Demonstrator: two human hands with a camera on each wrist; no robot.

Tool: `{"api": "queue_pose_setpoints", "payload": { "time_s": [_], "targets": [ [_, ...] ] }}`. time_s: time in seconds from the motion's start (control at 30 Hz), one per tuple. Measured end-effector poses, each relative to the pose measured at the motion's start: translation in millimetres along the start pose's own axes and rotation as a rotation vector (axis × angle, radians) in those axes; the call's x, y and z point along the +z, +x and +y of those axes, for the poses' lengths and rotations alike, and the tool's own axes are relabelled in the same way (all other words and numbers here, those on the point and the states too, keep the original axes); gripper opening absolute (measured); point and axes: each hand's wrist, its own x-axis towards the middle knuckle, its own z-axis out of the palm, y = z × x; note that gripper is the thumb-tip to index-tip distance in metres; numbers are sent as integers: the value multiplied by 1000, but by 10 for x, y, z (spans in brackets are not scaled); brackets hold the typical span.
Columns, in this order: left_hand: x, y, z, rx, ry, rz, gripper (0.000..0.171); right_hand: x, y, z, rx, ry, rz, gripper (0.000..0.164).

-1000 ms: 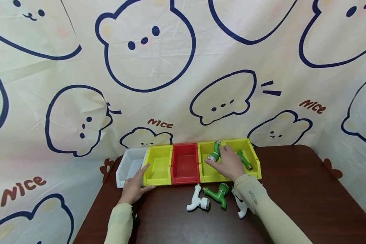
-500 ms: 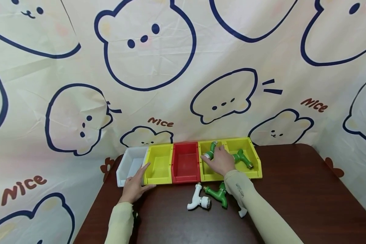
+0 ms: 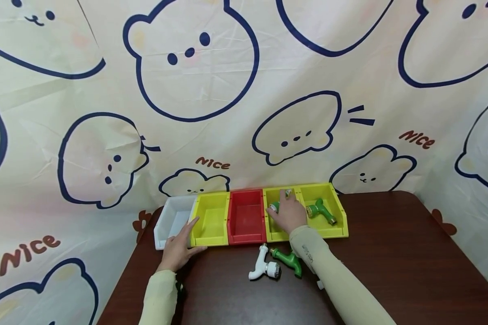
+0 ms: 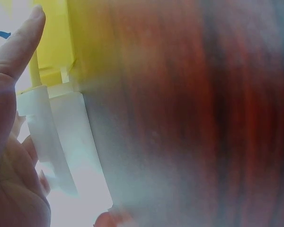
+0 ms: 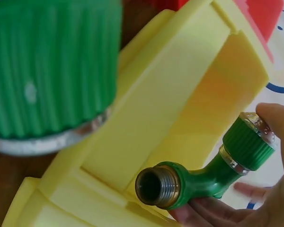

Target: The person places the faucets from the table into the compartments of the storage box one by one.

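Note:
My right hand [image 3: 290,214] grips a green tap [image 5: 206,179] with a ridged knob and a threaded metal inlet, over the left compartment of the yellow double bin [image 3: 343,225]. In the right wrist view the thumb lies on the knob's end and fingers curl under the body. From the head, the hand hides most of this tap. A second green tap [image 3: 322,211] lies in the compartment to the right. My left hand [image 3: 176,253] rests with extended fingers at the front of the white bin [image 3: 162,232] and the yellow bin [image 3: 209,241] beside it.
A red bin [image 3: 247,239] sits mid-row. In front of the row, a white tap [image 3: 262,266] and a green tap [image 3: 288,261] lie on the dark wood table [image 3: 219,293]. The right forearm covers most of another white piece [image 3: 320,285]. A patterned cloth [image 3: 236,149] hangs behind.
My right hand has moved left with the green tap and lowered it into the double bin's left compartment. More of the tap in the right compartment shows. The left hand stays put.

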Motion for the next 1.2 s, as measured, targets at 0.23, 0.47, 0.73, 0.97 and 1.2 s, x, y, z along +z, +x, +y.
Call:
{"api": "queue_pose_setpoints", "payload": {
  "time_s": [0.23,0.47,0.73,0.97,1.2],
  "targets": [
    [-3,-11,5,-7,-2,-6,103,20,-6,-30,-28,-61,-44,61],
    [3,-11,-3,0,-8,-2,103,125,18,36,-67,-56,-70,59],
    [24,1,-16,-1,-15,-9,103,148,33,95,-118,-66,-131,56],
    [27,10,-12,1,-11,-4,102,168,66,66,-138,-209,-189,57],
    [21,15,-16,-6,-6,-11,103,210,107,43,-119,-242,-210,56]
  ]
}}
